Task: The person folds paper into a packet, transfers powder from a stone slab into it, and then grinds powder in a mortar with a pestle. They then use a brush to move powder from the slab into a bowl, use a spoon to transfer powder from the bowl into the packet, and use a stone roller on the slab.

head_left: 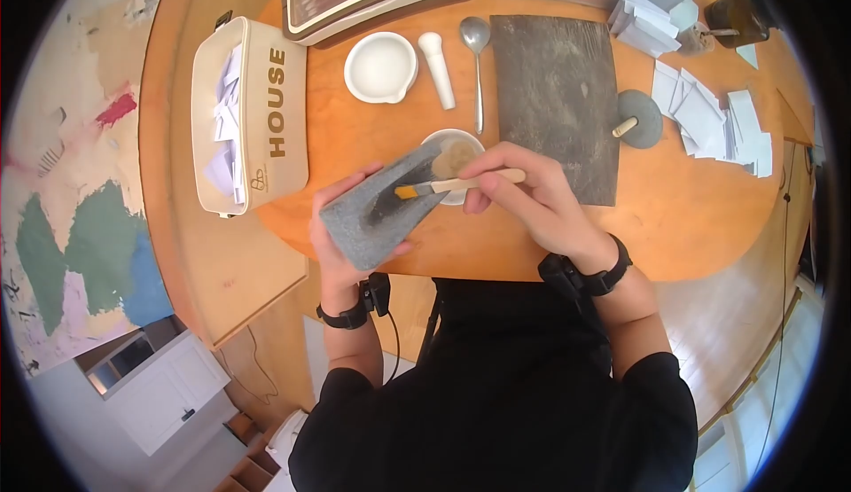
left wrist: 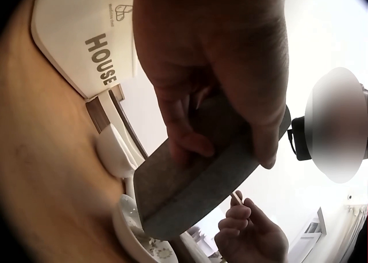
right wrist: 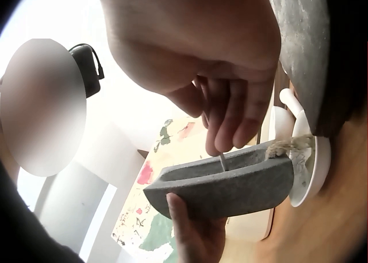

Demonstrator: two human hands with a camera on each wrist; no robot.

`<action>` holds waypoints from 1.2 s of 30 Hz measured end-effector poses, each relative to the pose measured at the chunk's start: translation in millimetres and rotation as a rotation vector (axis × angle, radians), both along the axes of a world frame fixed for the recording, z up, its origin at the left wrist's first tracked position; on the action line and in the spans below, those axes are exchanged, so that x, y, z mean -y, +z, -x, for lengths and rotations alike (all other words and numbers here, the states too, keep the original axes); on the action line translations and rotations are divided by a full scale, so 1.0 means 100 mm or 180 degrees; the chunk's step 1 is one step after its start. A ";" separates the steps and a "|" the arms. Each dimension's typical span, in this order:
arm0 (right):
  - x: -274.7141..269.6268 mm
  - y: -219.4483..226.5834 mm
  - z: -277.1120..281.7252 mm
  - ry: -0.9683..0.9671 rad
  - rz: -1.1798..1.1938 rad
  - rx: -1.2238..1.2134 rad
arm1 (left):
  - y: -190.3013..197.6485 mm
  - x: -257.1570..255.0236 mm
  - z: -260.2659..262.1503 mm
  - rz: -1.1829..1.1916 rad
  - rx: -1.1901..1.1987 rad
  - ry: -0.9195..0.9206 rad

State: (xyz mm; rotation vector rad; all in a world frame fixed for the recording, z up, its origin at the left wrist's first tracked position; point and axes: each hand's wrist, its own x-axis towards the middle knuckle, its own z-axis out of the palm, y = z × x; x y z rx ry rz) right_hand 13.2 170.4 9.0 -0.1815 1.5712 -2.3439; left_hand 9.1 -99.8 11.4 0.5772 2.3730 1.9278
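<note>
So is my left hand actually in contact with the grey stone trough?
Touching. The left wrist view shows the left hand gripping the grey stone trough, with fingers lying right against its surface.

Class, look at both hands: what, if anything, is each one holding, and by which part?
The left hand holds the grey trough from below, gripping its outer sides; the right hand pinches the brush by its wooden handle.
</note>
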 end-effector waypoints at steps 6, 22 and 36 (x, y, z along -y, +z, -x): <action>-0.12 -0.04 0.02 -0.0257 -0.0298 0.0184 | 0.04 -0.01 -0.01 0.0085 0.0072 0.0079; -0.22 -0.11 0.08 -0.0402 -0.1074 -0.0443 | 0.15 -0.06 -0.05 0.0445 0.0023 0.0281; -0.23 -0.20 0.14 -0.0092 -0.0073 0.0114 | 0.15 -0.07 -0.05 0.0355 0.0135 0.0247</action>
